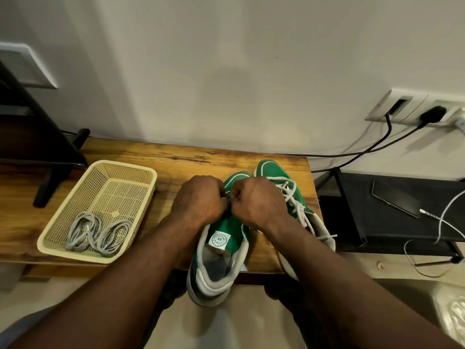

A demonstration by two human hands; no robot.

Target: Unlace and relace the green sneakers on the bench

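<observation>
1. A wooden bench (pixel 201 162) stands against a pale wall (pixel 226 71). A mesh basket (pixel 75 253) of grey laces (pixel 95 233) sits at 9 o'clock of the sneakers.
2. The near sneaker (pixel 226 227) lies 6-to-12, toe at 12, heel overhanging the front edge. The white-laced second sneaker (pixel 274 170) is just beside it at 3, toe toward 11.
3. The left hand (pixel 201 200) and right hand (pixel 254 200) are clenched knuckle to knuckle over the near sneaker's eyelets. The fingertips are hidden, so I cannot tell what they pinch.

Warm dim indoor light, soft shadows, wide-angle edge bending.
</observation>
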